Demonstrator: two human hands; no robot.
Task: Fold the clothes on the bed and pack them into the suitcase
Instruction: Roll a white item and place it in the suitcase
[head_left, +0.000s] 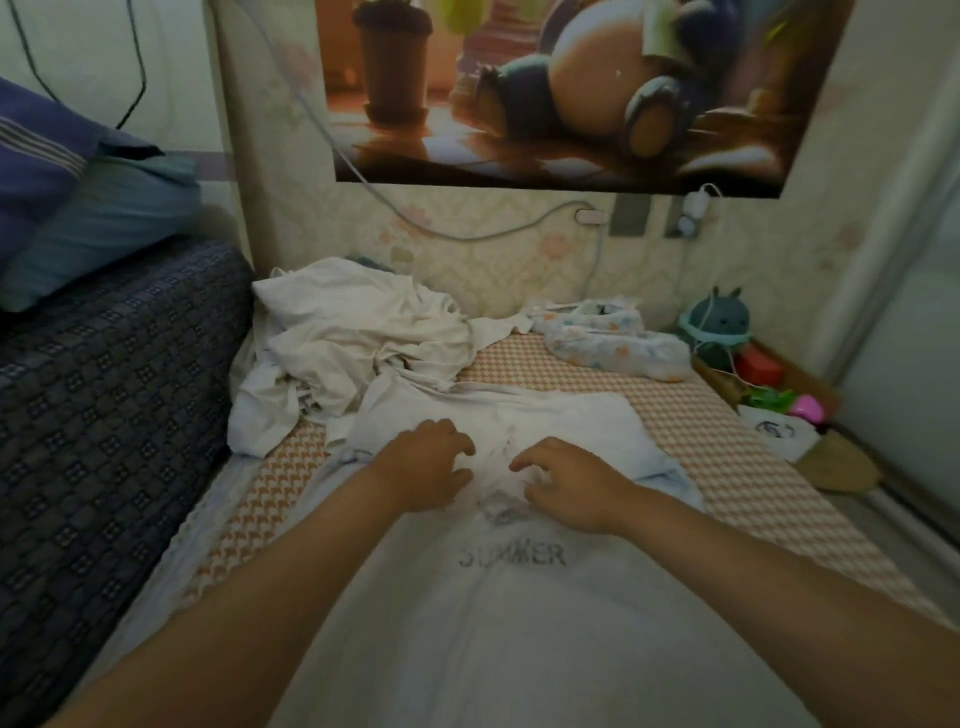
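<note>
T-shirt (519, 597) with SUMMER print lies spread on the bed (727, 441), centre, running from near edge to mid-bed. Left hand (426, 462) and right hand (566, 483) both sit on it just beyond the print, close together, fingers curled down into the cloth. They look to be pinching the bunched fabric between them, though blur makes that hard to confirm. Crumpled white clothes pile (353, 338) far left, touching the shirt. Patterned garment (618, 338) far right by the wall.

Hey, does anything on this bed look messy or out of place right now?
Yes. Beyond the spread-out SUMMER shirt, a heap of white clothes lies crumpled and tangled at the far left, and a floral garment sits bunched at the far right. Both look unfolded.
</note>
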